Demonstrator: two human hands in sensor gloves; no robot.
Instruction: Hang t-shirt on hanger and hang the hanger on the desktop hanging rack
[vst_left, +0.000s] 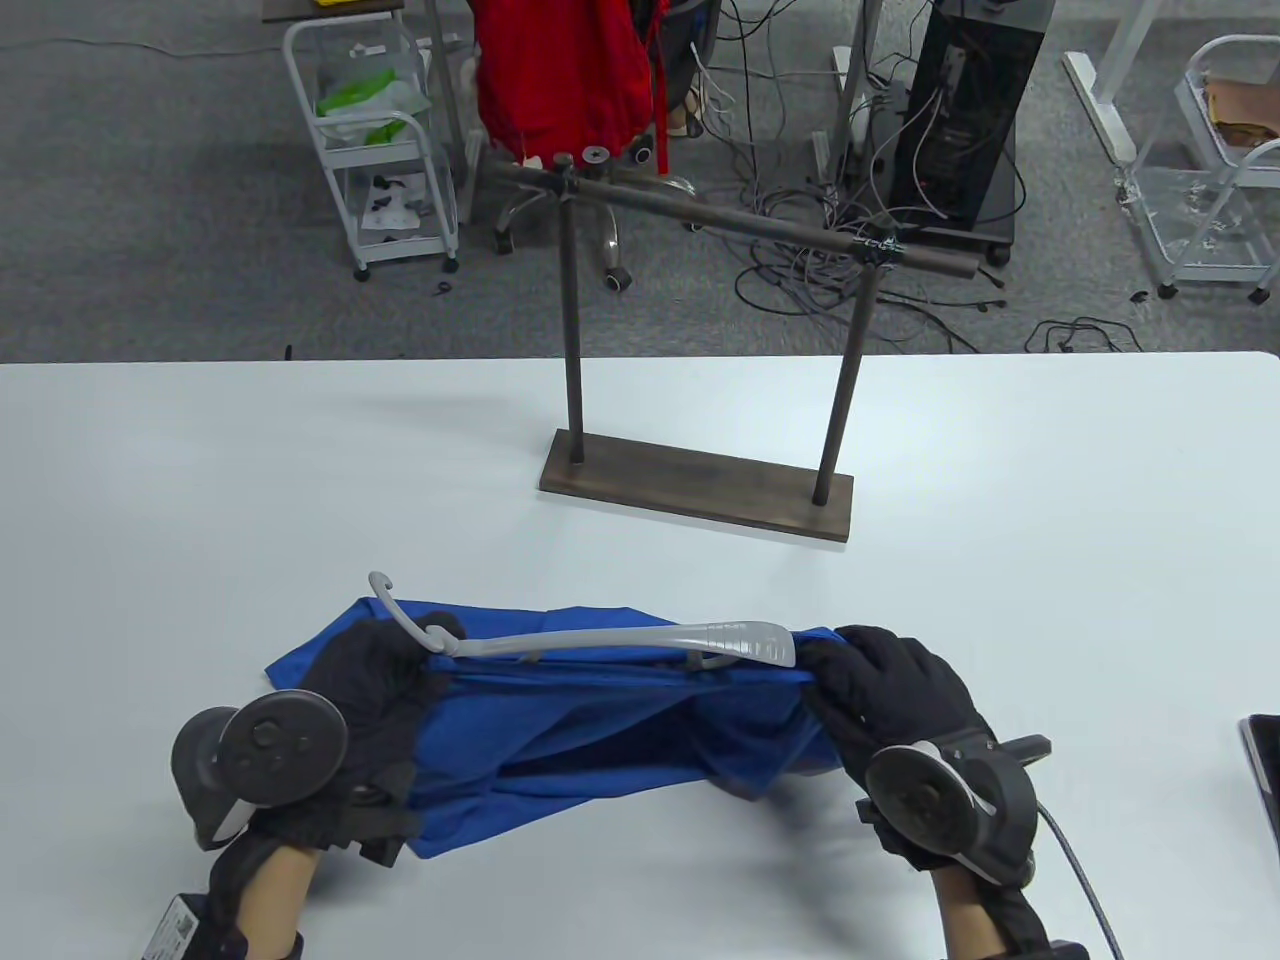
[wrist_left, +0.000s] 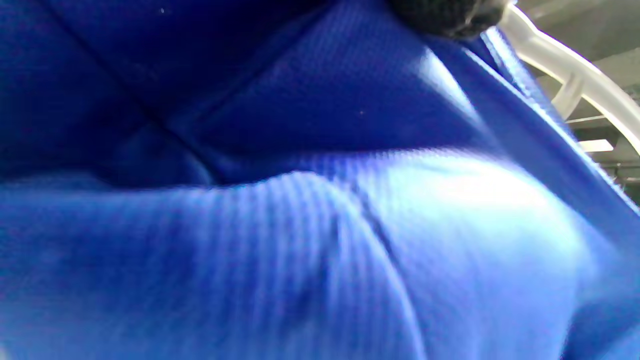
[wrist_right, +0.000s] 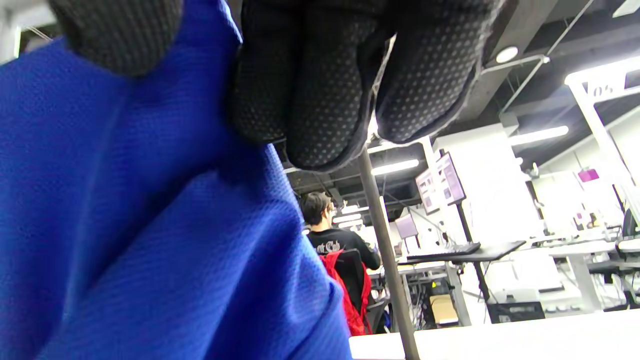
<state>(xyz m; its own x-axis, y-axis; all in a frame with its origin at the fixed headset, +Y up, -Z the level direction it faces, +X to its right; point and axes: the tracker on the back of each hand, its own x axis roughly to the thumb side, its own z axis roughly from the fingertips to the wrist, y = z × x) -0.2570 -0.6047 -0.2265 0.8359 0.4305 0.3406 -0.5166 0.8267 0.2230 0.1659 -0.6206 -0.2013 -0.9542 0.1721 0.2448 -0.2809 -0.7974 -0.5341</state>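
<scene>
Between both hands (vst_left: 640, 690), bunched blue t-shirt (vst_left: 600, 740), grey hanger (vst_left: 600, 640) atop

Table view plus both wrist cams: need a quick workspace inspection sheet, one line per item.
Surface: white table.
Job's things: blue t-shirt bunched, grey hanger lying across it; rack stands behind, bar bare.
Clutter: dark flat item at right edge.
Grippers: left hand grips shirt near the hook; right hand pinches shirt at hanger's end.
Cables: glove lead; floor tangle.
Surroundings: carts, chair, red garment.
</scene>
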